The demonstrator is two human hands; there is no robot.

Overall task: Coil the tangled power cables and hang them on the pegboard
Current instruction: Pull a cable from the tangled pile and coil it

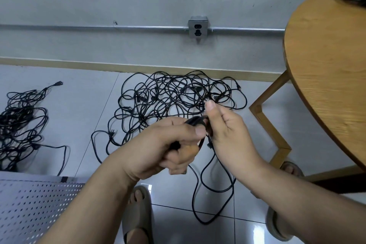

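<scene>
Black thin power cable (196,120), clamped in left hand (168,144) & right hand (227,128) grip, may slip & snag tangled black heap (168,95).

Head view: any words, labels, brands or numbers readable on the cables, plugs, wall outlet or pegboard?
No readable text anywhere in this view.
Wall outlet: no marking legible.
Plugs in the cable pile and on the held cable: too small and dark to read.
Pegboard: a small dark patch at its top edge, too blurred to read.
</scene>
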